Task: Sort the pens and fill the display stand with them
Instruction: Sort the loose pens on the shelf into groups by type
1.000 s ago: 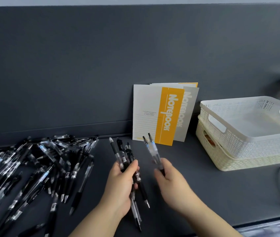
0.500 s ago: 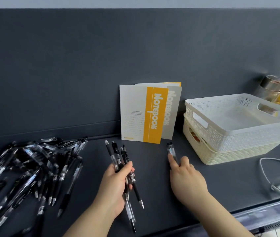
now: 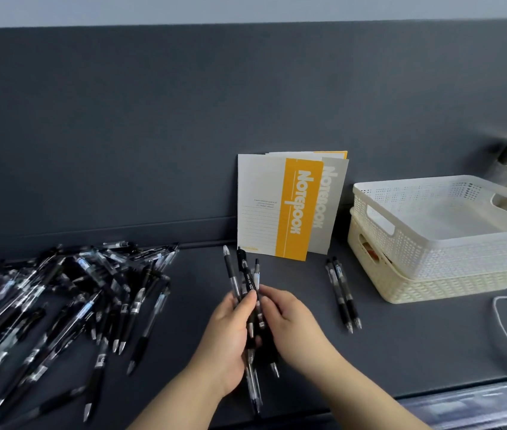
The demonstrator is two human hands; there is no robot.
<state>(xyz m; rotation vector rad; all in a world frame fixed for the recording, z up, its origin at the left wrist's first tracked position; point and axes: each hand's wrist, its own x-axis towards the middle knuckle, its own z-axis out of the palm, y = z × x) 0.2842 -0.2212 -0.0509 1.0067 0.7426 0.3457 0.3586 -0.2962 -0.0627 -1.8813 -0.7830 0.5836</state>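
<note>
Several pens form a bunch (image 3: 247,308) that my left hand (image 3: 227,339) grips around its middle, long axis running away from me with the tips toward my body, while my right hand (image 3: 292,327) closes its fingertips on the bunch's right side, seemingly picking one out. Two sorted pens (image 3: 342,294) lie side by side on the desk (image 3: 416,342) just right of that hand, parallel to the bunch, so I judge the right hand the nearer one to carry the next pen there. The unsorted heap (image 3: 60,305) sprawls well to the left; no display stand is visible.
</note>
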